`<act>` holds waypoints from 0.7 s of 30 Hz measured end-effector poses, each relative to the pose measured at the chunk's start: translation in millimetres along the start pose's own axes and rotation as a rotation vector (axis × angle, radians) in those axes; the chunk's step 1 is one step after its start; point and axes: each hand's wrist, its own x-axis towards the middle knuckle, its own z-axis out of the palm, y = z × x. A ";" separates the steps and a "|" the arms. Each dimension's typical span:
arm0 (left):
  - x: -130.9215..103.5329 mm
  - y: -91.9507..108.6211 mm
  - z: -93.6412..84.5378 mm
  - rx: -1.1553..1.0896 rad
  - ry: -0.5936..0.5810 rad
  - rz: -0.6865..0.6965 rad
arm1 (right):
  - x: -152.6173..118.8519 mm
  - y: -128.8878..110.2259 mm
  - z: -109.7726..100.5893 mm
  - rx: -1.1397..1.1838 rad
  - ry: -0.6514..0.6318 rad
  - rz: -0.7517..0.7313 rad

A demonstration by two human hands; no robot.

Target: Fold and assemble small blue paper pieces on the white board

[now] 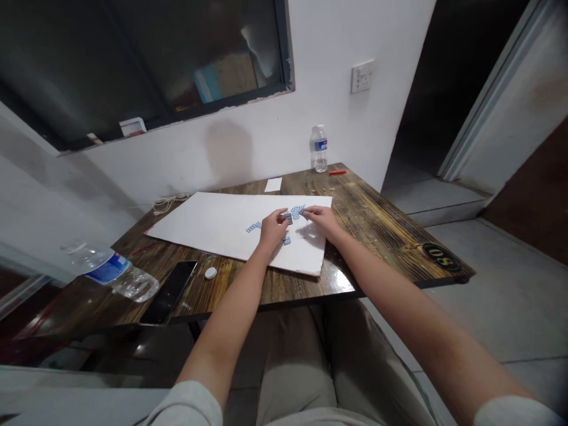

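Held a small dark striped block [289, 219] in the curled left hand [271, 228]; pinched a small dark piece [302, 211] in the right hand [323, 219]; seemingly handled pieces singly over a flat white board [208, 219]; probably needed fingertip precision; had small blue-and-white rectangles [254, 227] crowding close, a black rectangular phone [171, 293] well apart.

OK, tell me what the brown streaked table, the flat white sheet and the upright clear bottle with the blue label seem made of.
Brown streaked table: wood or printed laminate, glossy; grain lines, bright reflection near the front edge.
Flat white sheet: probably card or foam board, matte; it shows no glare.
Upright clear bottle with blue label: likely plastic, shiny; transparent walls catch highlights.
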 end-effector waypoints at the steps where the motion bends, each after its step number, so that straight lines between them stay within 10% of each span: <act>1: 0.8 -2.2 1.8 -0.067 0.003 -0.043 | -0.6 -0.7 0.3 0.017 -0.024 -0.015; 21: -2.0 2.6 10.8 -0.434 -0.190 -0.186 | 0.4 5.4 0.5 -0.117 0.005 -0.028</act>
